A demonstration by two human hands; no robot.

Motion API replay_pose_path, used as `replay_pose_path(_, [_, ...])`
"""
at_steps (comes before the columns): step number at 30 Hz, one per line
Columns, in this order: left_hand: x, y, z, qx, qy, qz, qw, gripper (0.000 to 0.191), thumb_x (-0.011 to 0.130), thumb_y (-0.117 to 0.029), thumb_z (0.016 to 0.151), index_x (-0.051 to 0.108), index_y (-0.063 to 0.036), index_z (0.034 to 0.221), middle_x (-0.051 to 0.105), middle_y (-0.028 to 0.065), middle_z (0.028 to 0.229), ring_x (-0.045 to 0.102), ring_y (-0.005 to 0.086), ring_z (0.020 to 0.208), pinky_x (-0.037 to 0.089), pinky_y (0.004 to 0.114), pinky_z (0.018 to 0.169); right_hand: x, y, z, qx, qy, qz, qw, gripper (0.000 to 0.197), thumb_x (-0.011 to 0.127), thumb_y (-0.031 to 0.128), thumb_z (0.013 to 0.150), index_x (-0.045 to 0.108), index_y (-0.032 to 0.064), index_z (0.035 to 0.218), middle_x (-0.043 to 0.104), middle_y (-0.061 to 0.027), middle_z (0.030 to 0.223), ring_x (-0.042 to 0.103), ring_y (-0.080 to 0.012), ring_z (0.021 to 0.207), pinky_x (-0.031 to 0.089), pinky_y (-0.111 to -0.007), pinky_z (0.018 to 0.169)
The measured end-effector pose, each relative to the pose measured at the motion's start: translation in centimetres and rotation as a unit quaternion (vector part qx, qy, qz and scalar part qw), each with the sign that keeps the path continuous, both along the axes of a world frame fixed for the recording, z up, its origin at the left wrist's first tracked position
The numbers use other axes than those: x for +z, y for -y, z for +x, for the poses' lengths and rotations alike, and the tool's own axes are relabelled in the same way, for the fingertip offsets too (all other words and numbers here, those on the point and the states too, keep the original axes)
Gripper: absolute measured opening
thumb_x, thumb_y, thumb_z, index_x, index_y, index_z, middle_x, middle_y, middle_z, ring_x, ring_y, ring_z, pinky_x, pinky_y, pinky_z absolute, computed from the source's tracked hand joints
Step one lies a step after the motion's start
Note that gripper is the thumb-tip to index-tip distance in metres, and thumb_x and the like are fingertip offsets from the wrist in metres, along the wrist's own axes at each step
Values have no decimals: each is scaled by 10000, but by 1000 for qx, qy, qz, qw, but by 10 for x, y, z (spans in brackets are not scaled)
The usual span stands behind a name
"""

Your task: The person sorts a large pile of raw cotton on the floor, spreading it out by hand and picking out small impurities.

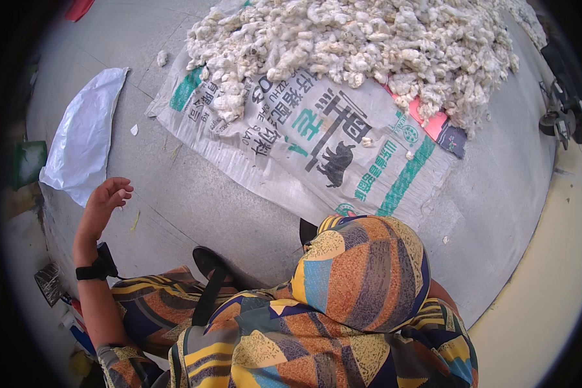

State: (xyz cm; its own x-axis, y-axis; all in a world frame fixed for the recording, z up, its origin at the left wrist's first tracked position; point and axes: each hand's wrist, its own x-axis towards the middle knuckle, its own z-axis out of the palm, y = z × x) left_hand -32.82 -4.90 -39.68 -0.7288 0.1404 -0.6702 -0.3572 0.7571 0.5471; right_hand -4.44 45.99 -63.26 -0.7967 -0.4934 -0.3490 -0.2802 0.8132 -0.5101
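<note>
My left hand (107, 198) is raised at the left with its fingers loosely curled and apart. Nothing shows in it. Just beyond it, a white plastic sack (85, 128) lies on the floor. My right hand is mostly hidden behind my bent knee (363, 271); a small bit of skin shows at the near edge of a printed woven feed sack (291, 165). That sack lies flat before me, bearing writing and a black animal picture. A large heap of raw cotton tufts (349, 39) covers its far part.
Pink and dark cloth (429, 121) sticks out from under the heap. Single cotton tufts (162, 58) lie on the grey floor (169, 179). A green container (30, 164) stands at the far left. Dark metal equipment (560, 119) is at the right edge, and my black shoe (213, 266) is below.
</note>
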Motion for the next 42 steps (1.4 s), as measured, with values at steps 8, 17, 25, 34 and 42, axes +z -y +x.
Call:
replay_pose_path(8, [-8,-12,-27,-33,-1,7,999,263,575,-190,1004,594,-37,1218,657,32,1118,603,124,1009,479,274,886,-9,-28,-31,-66,257,-1,964,384,588,213,935,529,160,1311,610,-151,1203,574,-286,1159,443,-422,943])
replay_pose_path(17, [-2,-7,-22,-34,-37,18,999,289,604,-218,999,614,-40,1226,668,13,1039,583,120,963,481,285,880,13,-54,-26,-352,189,-119,909,373,570,106,930,514,159,1295,696,-126,931,687,-274,788,504,-349,733])
replay_pose_path(25, [9,4,-28,-40,-65,106,991,310,582,-217,1016,586,-25,1260,668,76,1164,622,150,1072,489,299,956,50,-46,-63,-182,43,-114,976,571,803,219,821,577,78,1325,713,-149,996,713,-232,900,530,-318,755])
replay_pose_path(34, [38,-7,-29,-64,-200,214,954,338,609,-259,1001,612,-28,1247,674,79,1158,630,167,1112,488,310,984,97,29,-146,98,103,8,990,716,752,199,830,430,100,1461,577,-172,982,609,-351,916,504,-431,801])
replay_pose_path(42, [36,16,-17,-46,-228,162,959,306,614,-250,999,637,-28,1208,690,80,1105,642,168,1085,501,303,952,115,99,-235,370,79,138,915,872,743,244,841,266,291,1569,610,-140,969,621,-333,883,511,-431,772])
